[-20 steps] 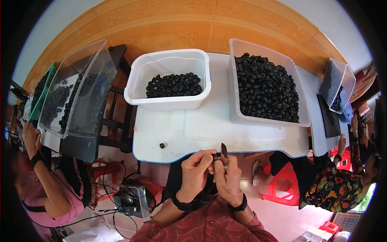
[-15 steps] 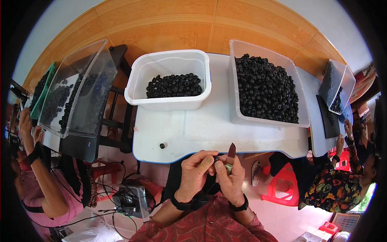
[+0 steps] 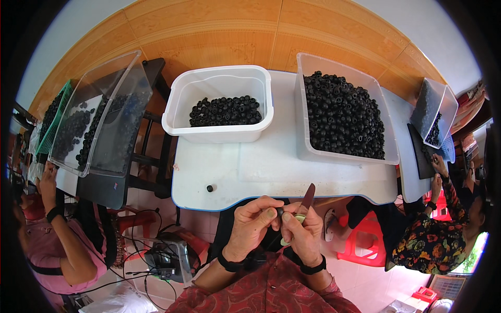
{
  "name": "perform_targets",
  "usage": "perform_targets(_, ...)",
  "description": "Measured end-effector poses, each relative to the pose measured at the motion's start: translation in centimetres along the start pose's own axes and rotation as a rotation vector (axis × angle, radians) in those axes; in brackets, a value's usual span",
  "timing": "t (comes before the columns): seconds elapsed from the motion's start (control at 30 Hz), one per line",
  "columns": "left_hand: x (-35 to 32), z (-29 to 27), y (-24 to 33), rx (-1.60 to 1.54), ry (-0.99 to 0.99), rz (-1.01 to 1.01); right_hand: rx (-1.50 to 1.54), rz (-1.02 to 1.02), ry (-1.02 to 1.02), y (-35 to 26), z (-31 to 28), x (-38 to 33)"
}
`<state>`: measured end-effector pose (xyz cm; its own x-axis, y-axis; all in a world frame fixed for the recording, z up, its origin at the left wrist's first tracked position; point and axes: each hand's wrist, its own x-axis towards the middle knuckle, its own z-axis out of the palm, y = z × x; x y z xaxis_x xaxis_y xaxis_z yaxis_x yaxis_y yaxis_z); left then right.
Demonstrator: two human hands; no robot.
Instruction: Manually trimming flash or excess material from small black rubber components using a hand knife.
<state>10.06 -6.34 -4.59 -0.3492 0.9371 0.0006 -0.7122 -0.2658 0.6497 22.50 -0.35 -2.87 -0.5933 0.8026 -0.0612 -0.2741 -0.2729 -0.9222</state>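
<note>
Over the near edge of the table, my left hand [image 3: 254, 227] pinches a small black round piece [image 3: 279, 211] between thumb and fingertips. Close beside it, my right hand [image 3: 303, 235] is closed around a small knife [image 3: 308, 196], its dark reddish blade pointing up and away. Something pale green shows between the right fingers, and the knife's handle is mostly hidden. The right thumb is next to the black piece; whether it touches cannot be made out. One loose black piece [image 3: 210, 188] lies on the white table [image 3: 282, 180] to the left.
A white tub [image 3: 172, 122] with black ringed pieces stands at the back left, and a fuller translucent bin [image 3: 347, 158] at the back right. Co-workers sit on both sides, beside a clear bin [image 3: 91, 151] on the left and another bin [image 3: 434, 107] on the right.
The knife blade has tilted rightward, and my right hand has turned and shifted slightly right. My left hand still pinches the black piece. Both co-workers' hands have moved.
</note>
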Motion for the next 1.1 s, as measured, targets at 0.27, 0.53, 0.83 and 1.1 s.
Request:
perform_targets(0.27,-0.6,0.8,0.5,0.022,0.024,-0.029,-0.027,0.03,0.006,-0.8,0.3,-0.7)
perform_targets(0.53,-1.3,1.6,0.6,-0.032,0.014,-0.136,-0.012,0.024,0.005,-1.6,0.1,-2.2)
perform_targets(0.83,-1.7,2.7,0.1,0.026,-0.009,-0.159,-0.113,-0.044,-0.036,-1.7,-1.3,-3.8)
perform_targets(1.1,-1.3,3.3,-0.9,0.046,0.032,-0.197,-0.1,-0.09,0.004,-1.1,-2.4,-4.4)
